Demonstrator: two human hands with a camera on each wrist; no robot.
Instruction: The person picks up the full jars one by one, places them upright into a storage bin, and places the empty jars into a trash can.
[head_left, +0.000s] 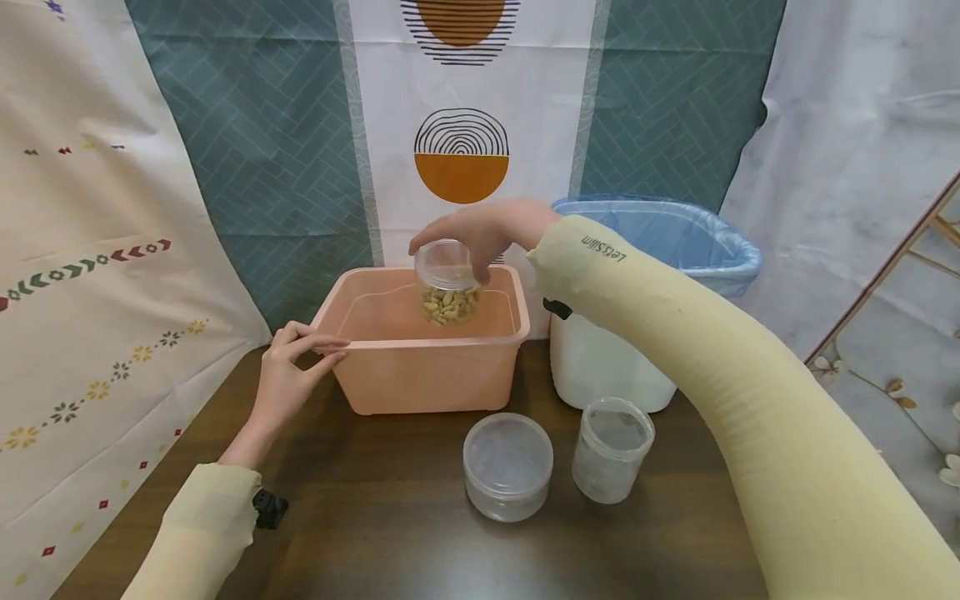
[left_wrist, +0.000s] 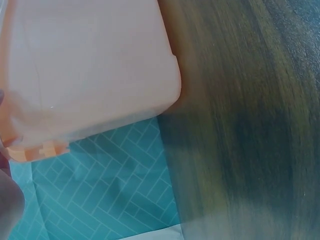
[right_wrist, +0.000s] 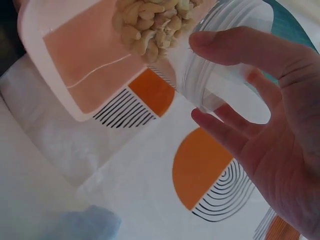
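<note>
My right hand [head_left: 480, 229] grips a clear plastic jar [head_left: 447, 279] by its lid, with thumb and fingers spread round the lid's rim. Pale cashews [right_wrist: 152, 25] fill the lower part of the jar. It hangs upright over the peach plastic tub [head_left: 427, 375], seemingly at the height of its opening. At the tub's front left corner, my left hand [head_left: 292, 375] pinches the rim between thumb and fingers. Only a small part of that hand [left_wrist: 7, 200] shows at the edge of the left wrist view.
A low round lidded jar [head_left: 507, 467] and a taller clear jar [head_left: 612, 450] stand on the dark wooden table [head_left: 360, 517] in front. Right of the tub is a white bin [head_left: 600, 358] with a blue liner [head_left: 660, 229]. Patterned cloth [head_left: 262, 150] hangs behind.
</note>
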